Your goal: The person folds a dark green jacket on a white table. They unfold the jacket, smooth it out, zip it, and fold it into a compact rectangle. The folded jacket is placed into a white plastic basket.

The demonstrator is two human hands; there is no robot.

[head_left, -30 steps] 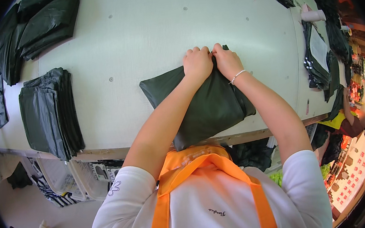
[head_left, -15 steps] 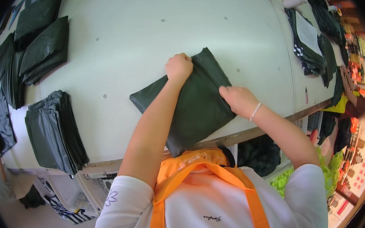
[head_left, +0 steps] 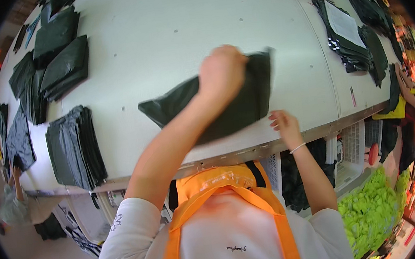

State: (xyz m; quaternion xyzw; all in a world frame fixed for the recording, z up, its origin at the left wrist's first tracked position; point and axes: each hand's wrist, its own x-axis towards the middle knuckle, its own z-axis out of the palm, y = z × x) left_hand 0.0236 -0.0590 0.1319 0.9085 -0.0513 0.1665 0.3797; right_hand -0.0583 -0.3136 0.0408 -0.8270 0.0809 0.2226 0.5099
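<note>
While my left grip [head_left: 222, 72] pinches a slick, folded dark-green cloth [head_left: 249, 94] at its far edge, I hover my right grip [head_left: 286, 127], loosely spread, beside the near right corner.

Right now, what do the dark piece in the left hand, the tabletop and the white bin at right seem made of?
Dark piece: coated fabric or plastic sheeting, perhaps; dull sheen, slightly blurred.
Tabletop: possibly laminate or painted board; smooth, with pale glare.
White bin: probably moulded plastic, matt, given its regular lattice.
</note>
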